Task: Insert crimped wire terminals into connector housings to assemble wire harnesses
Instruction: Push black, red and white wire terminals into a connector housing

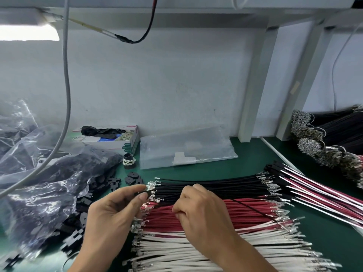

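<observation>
- so we hold a black housing (141,193) pinched in our left hand (110,216), over the near wire piles.
- our right hand (198,209) curls round a black wire (253,208).
- finished harnesses (314,185) lie far right; black (212,188), red (216,214) and white wires (196,250) remain, so most is left.

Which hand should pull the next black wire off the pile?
Probably the right hand: it sits curled directly over the black wires, seemingly pinching one. The left hand is busy, its fingers pinching a small black housing at the terminal ends.
</observation>
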`<action>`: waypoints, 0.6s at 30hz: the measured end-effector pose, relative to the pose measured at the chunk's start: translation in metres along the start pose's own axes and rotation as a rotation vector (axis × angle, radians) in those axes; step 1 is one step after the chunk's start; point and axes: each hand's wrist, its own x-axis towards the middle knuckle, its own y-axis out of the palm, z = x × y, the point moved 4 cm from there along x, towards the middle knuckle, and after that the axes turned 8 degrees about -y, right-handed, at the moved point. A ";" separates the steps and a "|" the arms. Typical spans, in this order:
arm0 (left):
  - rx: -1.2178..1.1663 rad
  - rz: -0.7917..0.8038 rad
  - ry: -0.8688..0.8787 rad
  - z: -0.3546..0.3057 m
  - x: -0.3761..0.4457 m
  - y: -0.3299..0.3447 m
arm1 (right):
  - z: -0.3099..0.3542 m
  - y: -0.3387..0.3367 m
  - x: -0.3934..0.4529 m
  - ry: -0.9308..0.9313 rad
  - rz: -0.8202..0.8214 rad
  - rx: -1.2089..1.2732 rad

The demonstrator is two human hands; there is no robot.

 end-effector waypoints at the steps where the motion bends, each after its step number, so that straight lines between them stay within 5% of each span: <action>1: 0.000 -0.003 -0.001 0.000 0.000 0.000 | -0.001 -0.002 0.000 -0.002 -0.007 0.007; 18: -0.082 -0.021 -0.073 0.001 -0.001 -0.002 | 0.003 -0.007 0.001 -0.129 0.054 -0.008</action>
